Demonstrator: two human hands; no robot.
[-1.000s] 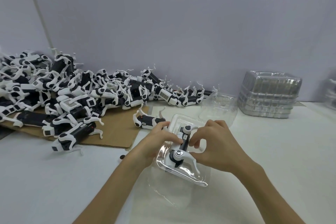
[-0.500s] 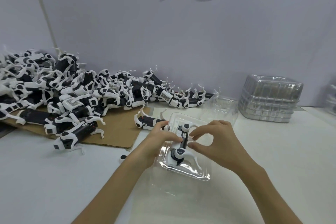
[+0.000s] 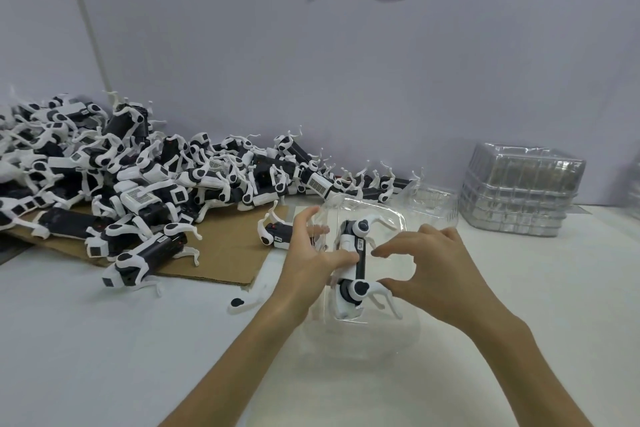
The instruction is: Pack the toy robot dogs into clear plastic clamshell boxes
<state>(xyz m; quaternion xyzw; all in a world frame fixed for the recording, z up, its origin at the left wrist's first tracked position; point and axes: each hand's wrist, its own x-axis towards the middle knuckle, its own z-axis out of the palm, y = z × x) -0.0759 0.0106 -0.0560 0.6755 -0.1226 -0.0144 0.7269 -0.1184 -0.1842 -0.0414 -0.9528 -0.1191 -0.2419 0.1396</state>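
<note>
A black-and-white toy robot dog (image 3: 354, 260) lies on its side in an open clear clamshell box (image 3: 388, 215) in front of me. My left hand (image 3: 311, 253) grips the box's left edge, thumb pressed against the dog's body. My right hand (image 3: 429, 263) hovers at the dog's right side, thumb and fingers curled apart around its legs, touching them lightly. The box's transparent lid (image 3: 363, 333) lies open toward me on the white table.
A big heap of robot dogs (image 3: 138, 170) covers brown cardboard (image 3: 221, 253) at the left. One dog (image 3: 273, 232) lies just left of the box. A loose white leg (image 3: 242, 302) lies on the table. Stacked empty clamshells (image 3: 519, 194) stand at the right, against the wall.
My right hand has drawn back from pinching the dog and opened. The dog has settled flatter in the tray, and my left hand has spread along the box's edge.
</note>
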